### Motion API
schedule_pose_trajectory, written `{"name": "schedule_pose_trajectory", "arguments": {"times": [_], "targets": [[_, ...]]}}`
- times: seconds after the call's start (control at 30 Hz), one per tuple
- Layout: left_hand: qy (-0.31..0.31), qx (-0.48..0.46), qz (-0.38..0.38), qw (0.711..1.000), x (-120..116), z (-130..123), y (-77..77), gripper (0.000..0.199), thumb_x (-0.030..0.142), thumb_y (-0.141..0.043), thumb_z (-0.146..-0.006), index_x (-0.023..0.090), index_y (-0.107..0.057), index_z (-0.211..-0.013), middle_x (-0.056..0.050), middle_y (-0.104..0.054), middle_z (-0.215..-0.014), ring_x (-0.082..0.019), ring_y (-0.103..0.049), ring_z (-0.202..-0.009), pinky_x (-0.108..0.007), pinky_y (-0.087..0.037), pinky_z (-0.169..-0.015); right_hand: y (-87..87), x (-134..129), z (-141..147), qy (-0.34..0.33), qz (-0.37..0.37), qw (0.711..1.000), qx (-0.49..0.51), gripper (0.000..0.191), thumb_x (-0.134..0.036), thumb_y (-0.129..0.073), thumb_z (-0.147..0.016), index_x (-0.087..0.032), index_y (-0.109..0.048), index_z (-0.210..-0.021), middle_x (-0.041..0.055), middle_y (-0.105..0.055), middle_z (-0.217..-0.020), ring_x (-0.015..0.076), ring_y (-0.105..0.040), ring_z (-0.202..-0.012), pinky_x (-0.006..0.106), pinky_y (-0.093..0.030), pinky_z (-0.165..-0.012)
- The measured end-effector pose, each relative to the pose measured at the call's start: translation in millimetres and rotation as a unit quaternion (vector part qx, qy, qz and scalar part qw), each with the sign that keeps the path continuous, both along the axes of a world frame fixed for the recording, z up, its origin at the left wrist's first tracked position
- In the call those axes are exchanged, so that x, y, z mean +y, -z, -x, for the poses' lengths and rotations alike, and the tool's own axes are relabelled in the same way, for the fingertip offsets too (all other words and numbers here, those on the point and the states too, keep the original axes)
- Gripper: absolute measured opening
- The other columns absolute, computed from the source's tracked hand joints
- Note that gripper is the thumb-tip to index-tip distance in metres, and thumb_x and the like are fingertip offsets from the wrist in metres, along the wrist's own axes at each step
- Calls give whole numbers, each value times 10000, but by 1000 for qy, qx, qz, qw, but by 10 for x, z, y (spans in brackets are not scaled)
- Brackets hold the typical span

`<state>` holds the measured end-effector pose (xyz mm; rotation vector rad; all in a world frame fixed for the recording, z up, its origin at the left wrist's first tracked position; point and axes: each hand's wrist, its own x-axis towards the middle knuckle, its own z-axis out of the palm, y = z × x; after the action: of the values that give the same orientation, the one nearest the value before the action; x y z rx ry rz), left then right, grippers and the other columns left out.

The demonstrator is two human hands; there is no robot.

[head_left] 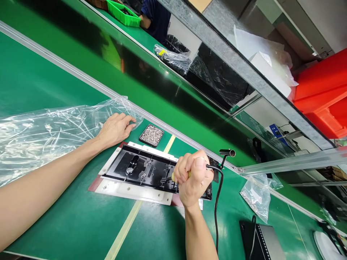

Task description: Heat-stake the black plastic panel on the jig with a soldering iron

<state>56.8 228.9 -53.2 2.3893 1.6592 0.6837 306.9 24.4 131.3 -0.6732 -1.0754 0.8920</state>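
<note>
My right hand (193, 177) is wrapped round a corded hand tool with a yellow grip (173, 177). Its dark tip points left, down over a black plastic panel (154, 169), and a black cord (218, 202) comes out at the top of my fist. The panel lies in a white fixture plate (127, 189), its moulded inner side facing up. My left hand (116, 130) rests on the edge of a clear plastic bag (67, 126), thumb and forefinger slightly apart. Right of its fingertips sits a small black tray (155, 125) full of small silvery pieces.
A metal tube holder (227, 153) stands behind my right hand. To the right are a clear bag of small parts (257, 195) and a black-and-grey box (260, 238). A metal rail (67, 66) borders the bench. Across it, a person's arm (145, 21) is beside a green bin (123, 14).
</note>
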Motion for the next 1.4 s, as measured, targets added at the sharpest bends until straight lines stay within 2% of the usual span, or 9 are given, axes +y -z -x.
{"name": "schedule_pose_trajectory", "arguments": {"times": [0.27,0.67,1.4], "targets": [[2,-2,-2,1000,11,9,23,554,467,-407,-1171,122,-776,-1399,-181,-705,-1097,-397,-619,-1128,-578,-529,-1160,4,1,7,19,19,999,-20,561,-531,-729,-1174,-248,-465,-767,-112,-331,-545,60,-267,-426,138,-311,-375],[2,-1,-1,1000,22,22,49,511,467,-423,-1180,152,-766,-1389,-177,-730,-1144,-386,-637,-1148,-563,-544,-1172,-2,-8,-3,15,14,1000,-20,546,-496,-724,-1184,-242,-484,-765,-107,-354,-553,64,-288,-437,143,-346,-386],[-2,-3,23,1000,-21,-5,-21,486,427,-457,-1188,132,-755,-1433,-173,-716,-1161,-376,-615,-1174,-546,-508,-1178,-7,-16,5,28,25,999,-31,534,-503,-709,-1181,-250,-478,-771,-108,-342,-550,70,-272,-433,156,-334,-382]]}}
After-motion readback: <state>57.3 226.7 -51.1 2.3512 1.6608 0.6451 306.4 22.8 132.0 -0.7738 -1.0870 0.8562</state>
